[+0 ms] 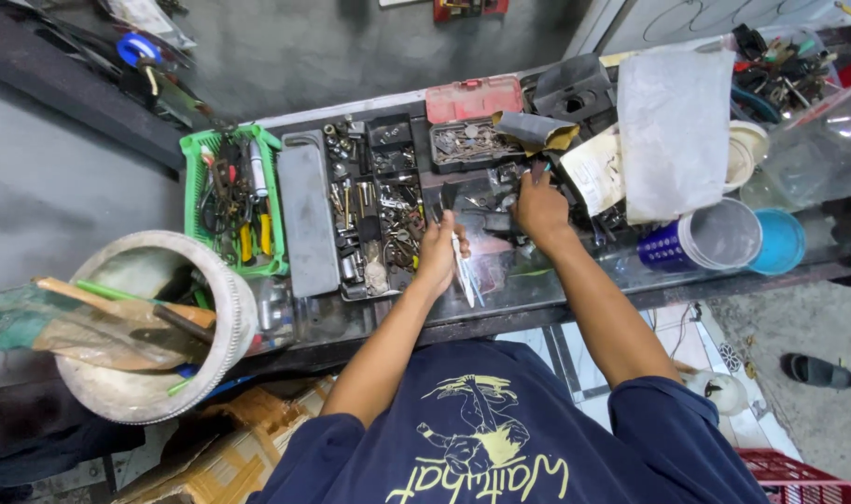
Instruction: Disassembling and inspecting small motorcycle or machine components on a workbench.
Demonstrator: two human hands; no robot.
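Observation:
My left hand [439, 252] is closed around thin white strips [463, 271], perhaps cable ties, that hang toward me over a clear plastic bag [486, 261] on the metal workbench [500, 313]. My right hand [540, 207] reaches further back into a heap of small dark parts [500, 196], fingers curled down among them; what it grips is hidden. A black tool tray [379, 201] packed with sockets, bits and screws lies just left of my left hand.
A green basket [199, 201] of pliers and a grey lid [307, 219] sit at left. A pale bucket [216, 289] holds sticks. A red case [474, 98], plastic sheet [673, 131], blue tub [663, 247] and blue lid [778, 241] stand right. A red crate [799, 481] is below.

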